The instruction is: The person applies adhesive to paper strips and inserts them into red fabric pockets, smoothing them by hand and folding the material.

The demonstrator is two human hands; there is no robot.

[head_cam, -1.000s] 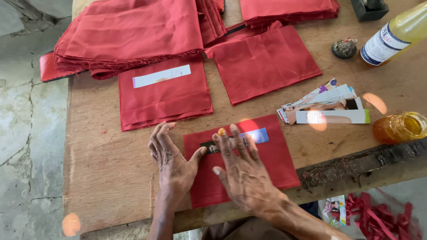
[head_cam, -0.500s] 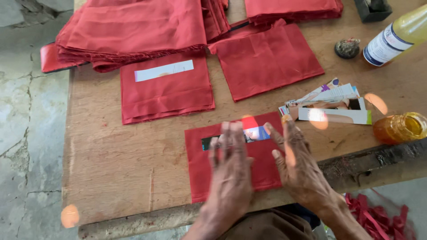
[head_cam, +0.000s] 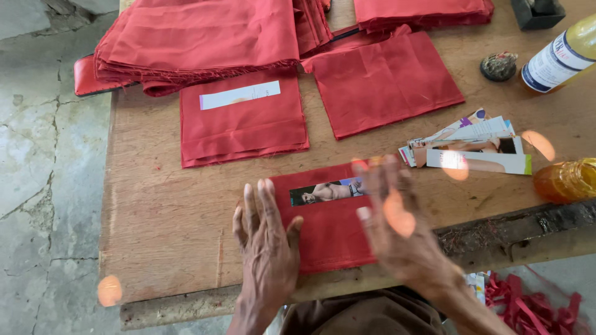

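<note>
A folded red cloth (head_cam: 329, 229) lies near the front edge of the wooden table (head_cam: 161, 223), with a printed paper strip (head_cam: 326, 192) across its top. My left hand (head_cam: 267, 248) rests flat, fingers spread, on the cloth's left end. My right hand (head_cam: 397, 229), blurred by motion, lies flat with fingers apart over the cloth's right end. Neither hand grips anything.
Another folded red cloth (head_cam: 242, 124) with a white strip (head_cam: 239, 95) lies behind, and a plain red piece (head_cam: 382, 80) to its right. Stacks of red fabric (head_cam: 205, 37) fill the back. Printed paper strips (head_cam: 478, 146), a bottle (head_cam: 559, 56) and an amber jar (head_cam: 568, 180) sit right.
Both hands slid across the cloth, first to the right, then the left hand came back to the cloth's left end while the right stays at the right end.
</note>
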